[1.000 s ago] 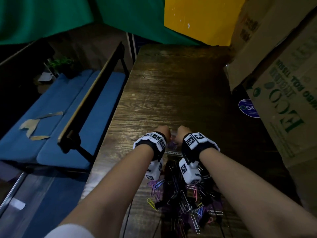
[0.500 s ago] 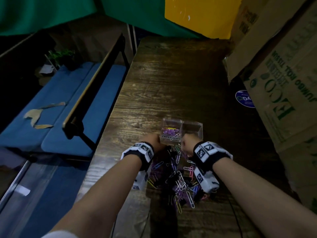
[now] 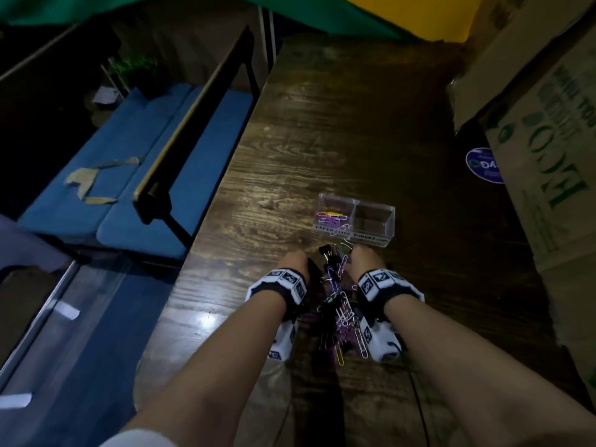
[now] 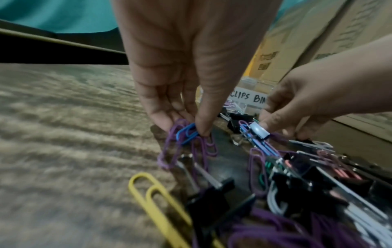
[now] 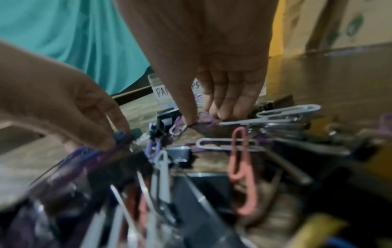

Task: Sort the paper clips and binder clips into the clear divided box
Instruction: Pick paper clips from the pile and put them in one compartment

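Pinching paper clips [image 4: 186, 134]: left hand [image 4: 191, 67], right hand [image 5: 203, 55].

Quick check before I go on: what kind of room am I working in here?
Probably a storeroom or back room used as a makeshift workspace: printed cardboard boxes are stacked against the wooden table, a blue cushioned bench runs alongside, and green cloth hangs behind.

right hand [image 5: 212, 67] pinching purple paper clips [image 5: 204, 120], left hand [image 5: 70, 107] pinching more, pink paper clip [image 5: 239, 167] on pile, labelled clear box [image 5: 161, 91] behind
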### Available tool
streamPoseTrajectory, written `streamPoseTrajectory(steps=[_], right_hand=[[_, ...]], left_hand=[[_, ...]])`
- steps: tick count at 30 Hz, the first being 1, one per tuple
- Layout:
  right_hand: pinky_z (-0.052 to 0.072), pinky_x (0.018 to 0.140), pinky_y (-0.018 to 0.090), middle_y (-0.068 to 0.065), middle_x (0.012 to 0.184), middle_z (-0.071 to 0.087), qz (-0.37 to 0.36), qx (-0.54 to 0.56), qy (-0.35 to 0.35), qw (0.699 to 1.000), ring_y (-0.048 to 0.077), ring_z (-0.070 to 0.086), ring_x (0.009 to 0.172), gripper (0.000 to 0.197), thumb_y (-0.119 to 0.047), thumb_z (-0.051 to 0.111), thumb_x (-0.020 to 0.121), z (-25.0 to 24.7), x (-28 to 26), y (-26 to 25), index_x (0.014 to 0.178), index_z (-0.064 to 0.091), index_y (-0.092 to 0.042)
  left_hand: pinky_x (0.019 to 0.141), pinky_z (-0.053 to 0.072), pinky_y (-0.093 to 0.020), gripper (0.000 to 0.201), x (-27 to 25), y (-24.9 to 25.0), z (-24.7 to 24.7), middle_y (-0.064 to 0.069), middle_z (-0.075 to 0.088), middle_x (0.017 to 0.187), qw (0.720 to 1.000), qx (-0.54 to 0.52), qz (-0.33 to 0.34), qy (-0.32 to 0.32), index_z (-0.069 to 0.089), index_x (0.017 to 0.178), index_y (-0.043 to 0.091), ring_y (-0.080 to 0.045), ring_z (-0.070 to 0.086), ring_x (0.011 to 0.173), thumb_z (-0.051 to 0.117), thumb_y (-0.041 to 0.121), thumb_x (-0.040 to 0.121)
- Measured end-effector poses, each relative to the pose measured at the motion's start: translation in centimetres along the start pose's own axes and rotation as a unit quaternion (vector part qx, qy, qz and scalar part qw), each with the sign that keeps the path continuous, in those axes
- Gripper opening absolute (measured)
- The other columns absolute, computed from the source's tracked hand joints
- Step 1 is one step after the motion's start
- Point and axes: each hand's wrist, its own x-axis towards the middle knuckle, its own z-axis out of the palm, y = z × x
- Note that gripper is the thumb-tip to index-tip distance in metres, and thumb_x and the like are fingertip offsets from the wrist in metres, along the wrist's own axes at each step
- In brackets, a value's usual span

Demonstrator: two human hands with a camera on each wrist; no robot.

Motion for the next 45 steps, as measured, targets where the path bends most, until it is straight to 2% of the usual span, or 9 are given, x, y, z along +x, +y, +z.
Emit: streamPoseTrajectory(steps=[6,13,17,21,25,29,33,37,45], right_hand=[[0.051,0.082,0.036,0.021,0.119,0.063,0.027,0.029,-0.033,0.999,0.034,0.064,0.102,0.021,-0.007,0.053,0.094,-0.3,0.1,-0.2,0.108,0.062,0.004],[0.044,0.061,0.031,0.004,0.067,0.047,-0.003,0.106,0.016,0.994,0.024,0.053,0.071,0.032,-0.006,0.056,0.088,-0.7,0.1,1.3,0.062,0.039,-0.014],[0.041,0.075,0.031,0.01,0.093,0.05,0.021,0.19,0.005,0.982,0.022,0.05,0.087,0.018,0.005,0.046,0.091,-1.0,-1.0,1.8,0.083,0.044,-0.011],[0.036,0.06,0.028,0.002,0.073,0.045,-0.019,0.113,-0.086,0.99,0.016,0.045,0.065,0.01,-0.017,0.041,0.098,-0.6,-3.4,1.9,0.099,0.045,-0.009],[0.044,0.068,0.029,0.013,0.104,0.064,-0.058,-0.025,-0.143,0.988,0.023,0.059,0.088,0.041,-0.038,0.062,0.086,0.6,-5.5,2.6,0.107,0.059,-0.002],[0.049,0.087,0.037,0.011,0.133,0.047,-0.058,-0.098,-0.101,0.988,0.029,0.056,0.116,0.074,-0.054,0.066,0.079,2.1,-6.4,2.1,0.131,0.043,-0.007],[0.047,0.063,0.03,0.009,0.095,0.06,-0.046,-0.062,-0.098,0.992,0.026,0.062,0.084,0.038,-0.044,0.066,0.082,2.5,-5.9,1.2,0.092,0.058,-0.007],[0.032,0.047,0.023,0.002,0.06,0.042,-0.02,-0.026,-0.088,0.996,0.022,0.047,0.06,0.041,-0.031,0.059,0.087,2.5,-5.3,1.3,0.057,0.037,-0.014],[0.046,0.073,0.031,0.012,0.102,0.064,-0.022,0.019,-0.078,0.997,0.028,0.064,0.096,0.031,-0.025,0.048,0.095,0.0,-5.1,2.3,0.113,0.061,-0.004]], left_hand=[[0.09,0.05,-0.041,0.029,0.1,0.1,0.1,-0.027,0.064,0.118,1.0,0.011,0.017,-0.008,0.062,0.113,-0.009,-0.038,0.063,0.109,0.053,0.009,0.093],[0.104,0.038,-0.04,0.037,0.0,0.1,0.3,-0.028,0.047,0.137,0.999,-0.017,0.01,0.039,0.045,0.133,-0.01,-0.038,0.043,0.13,0.035,0.004,0.1],[0.099,0.041,-0.041,0.038,-0.2,-0.4,-0.8,-0.03,0.049,0.135,0.999,0.002,0.031,0.025,0.043,0.131,-0.01,-0.041,0.05,0.124,0.037,0.011,0.101],[0.091,0.047,-0.039,0.037,-1.3,-1.9,-1.1,-0.025,0.059,0.125,0.997,0.028,0.066,-0.018,0.049,0.127,0.0,-0.037,0.058,0.114,0.045,0.021,0.097],[0.097,0.047,-0.042,0.062,-1.8,-4.9,0.3,-0.017,0.046,0.138,0.978,0.165,0.11,-0.069,0.04,0.135,0.01,-0.034,0.054,0.12,0.071,0.02,0.082],[0.096,0.046,-0.04,0.067,-2.1,-5.5,0.9,-0.014,0.038,0.137,0.97,0.191,0.131,-0.067,0.042,0.133,0.015,-0.036,0.052,0.119,0.077,0.023,0.077],[0.092,0.046,-0.036,0.042,-2.5,-5.2,1.4,-0.012,0.044,0.134,0.976,0.171,0.128,-0.035,0.051,0.125,0.015,-0.033,0.054,0.115,0.065,0.025,0.086],[0.093,0.046,-0.035,0.035,-2.5,-4.8,1.6,-0.013,0.049,0.134,0.966,0.211,0.143,-0.04,0.057,0.122,0.013,-0.032,0.055,0.116,0.061,0.024,0.09],[0.082,0.049,-0.036,0.031,-2.8,-2.9,0.4,-0.018,0.065,0.116,0.964,0.211,0.161,-0.021,0.058,0.121,0.007,-0.031,0.063,0.1,0.047,0.023,0.096]])
